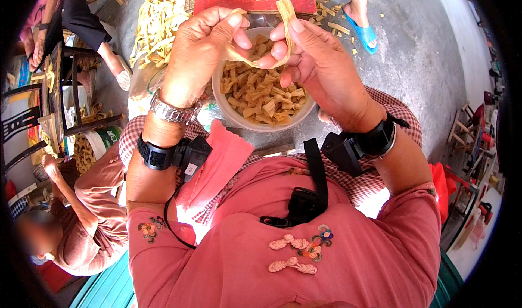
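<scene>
Yellowish strip (286, 14): held over the bowl (261, 127), perhaps so pieces are caught
Left hand (206, 42): strip pinched over bowl's left edge
Right hand (322, 55): strip pinched over bowl's right side

Person wears a pink-red top (239, 270) with short sleeves; 2 pale-pink knotted closures (288, 241) and coloured floral embroidery (312, 249) at front. Left sleeve (142, 251): 1 floral motif (148, 231). Left forearm (157, 128): silver metal-link band (169, 111), black strap (154, 153), black box (197, 154) with white label (190, 169), thin black cable (169, 215). Right forearm (405, 166): dark cuff (378, 138), dark box (343, 153), silver-coloured bangle (392, 139). Black webbing (315, 169) with buckle (302, 200) at mid-body. Trousers (399, 112): checked, dark red and white.
</scene>
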Tool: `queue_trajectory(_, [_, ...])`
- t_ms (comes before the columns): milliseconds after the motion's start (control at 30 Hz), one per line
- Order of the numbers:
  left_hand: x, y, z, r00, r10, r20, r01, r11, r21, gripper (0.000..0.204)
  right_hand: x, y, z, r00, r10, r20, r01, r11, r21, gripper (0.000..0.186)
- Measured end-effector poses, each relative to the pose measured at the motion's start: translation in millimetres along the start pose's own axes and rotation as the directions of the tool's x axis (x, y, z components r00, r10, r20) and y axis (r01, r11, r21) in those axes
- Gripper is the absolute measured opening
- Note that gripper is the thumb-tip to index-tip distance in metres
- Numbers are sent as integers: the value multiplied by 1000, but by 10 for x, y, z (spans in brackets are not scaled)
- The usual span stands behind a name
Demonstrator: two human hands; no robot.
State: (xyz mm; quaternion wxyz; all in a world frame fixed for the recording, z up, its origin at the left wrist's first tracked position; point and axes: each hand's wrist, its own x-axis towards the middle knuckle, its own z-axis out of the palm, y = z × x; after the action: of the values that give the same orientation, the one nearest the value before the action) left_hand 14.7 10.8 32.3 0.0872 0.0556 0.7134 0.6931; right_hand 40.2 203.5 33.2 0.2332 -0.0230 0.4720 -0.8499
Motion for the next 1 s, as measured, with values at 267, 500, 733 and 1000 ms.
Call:
queue_trajectory(267, [-77,146,40,957,-122,262,66,975,212,16,154,206,-44,814,-580,34,464,615,-638,25])
queue_trajectory(500, [-157,237,74,876,317,363,-479,663,575,9,104,74,58,966,-251,-57,201,874,-442,31])
queue_trajectory(733, [-183,345,181,763,562,318,-600,433,672,8,89,47,37,992,-128,-6,116,917,-382,33])
queue_trajectory(1000, [-212,173,72,945,302,124,-325,899,293,13,57,2,59,949,-301,95,300,766,-568,32])
